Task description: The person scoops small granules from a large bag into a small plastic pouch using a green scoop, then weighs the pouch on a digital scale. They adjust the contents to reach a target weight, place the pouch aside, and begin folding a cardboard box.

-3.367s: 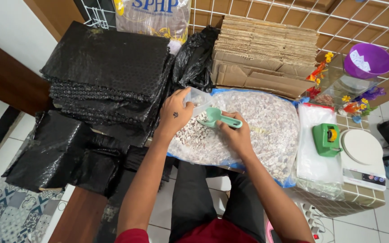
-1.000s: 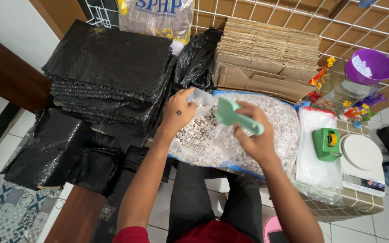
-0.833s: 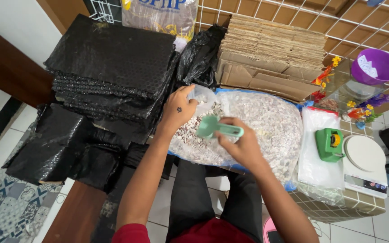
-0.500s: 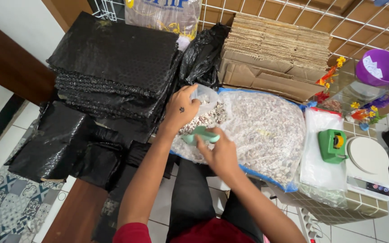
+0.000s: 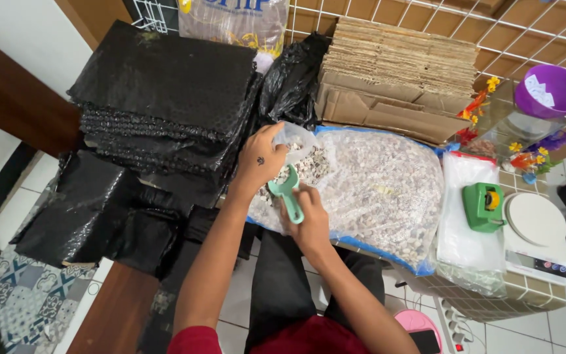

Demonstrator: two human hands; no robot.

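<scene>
A big clear sack of small pale gravel (image 5: pixel 375 190) lies open on the tiled counter. My left hand (image 5: pixel 261 157) grips a small clear plastic bag (image 5: pixel 296 139) at the sack's left end and holds its mouth open. My right hand (image 5: pixel 306 219) holds a green plastic scoop (image 5: pixel 288 193) by its handle, the bowl dipped into the gravel just below the small bag.
Stacks of black bubble wrap (image 5: pixel 165 98) fill the left. Folded cardboard (image 5: pixel 394 72) is piled behind the sack. To the right lie clear bags (image 5: pixel 470 229), a green tape dispenser (image 5: pixel 485 206), a white scale (image 5: pixel 535 236) and a purple bowl (image 5: pixel 551 90).
My right hand has swung the scoop from above the sack's middle down and left to the small bag. My left hand has stayed on the bag.
</scene>
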